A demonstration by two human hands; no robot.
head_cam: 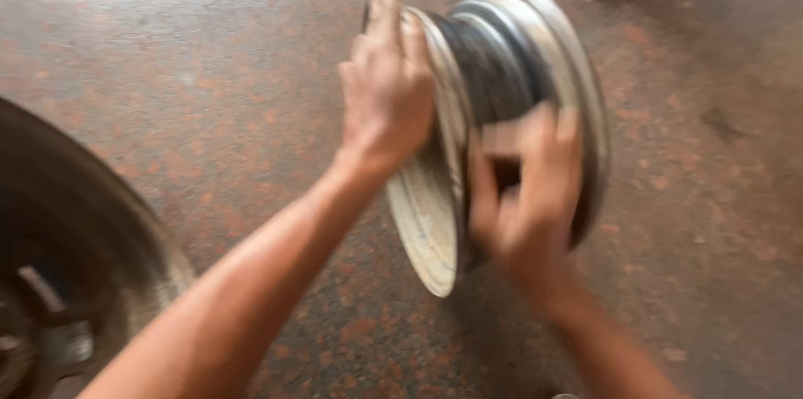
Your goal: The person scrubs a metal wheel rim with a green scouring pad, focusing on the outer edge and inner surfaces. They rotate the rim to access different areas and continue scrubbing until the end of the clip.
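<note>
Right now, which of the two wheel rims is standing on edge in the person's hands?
The silver steel wheel rim at centre, upright on the speckled floor, left hand on its top edge, right hand on its barrel. The other rim, lower left, is untouched.

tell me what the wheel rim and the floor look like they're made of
Wheel rim: likely painted steel, going by its pale scuffed flanges and dark worn barrel. Floor: looks like polished speckled stone or terrazzo, with reddish flecks and a faint sheen.

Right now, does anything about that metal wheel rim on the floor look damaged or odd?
Nothing is clearly damaged. The wheel rim stands on edge on the speckled floor, steadied by the left hand on its near flange and the right hand on the barrel. Its dark barrel looks grimy, but blur hides any dents.
</note>
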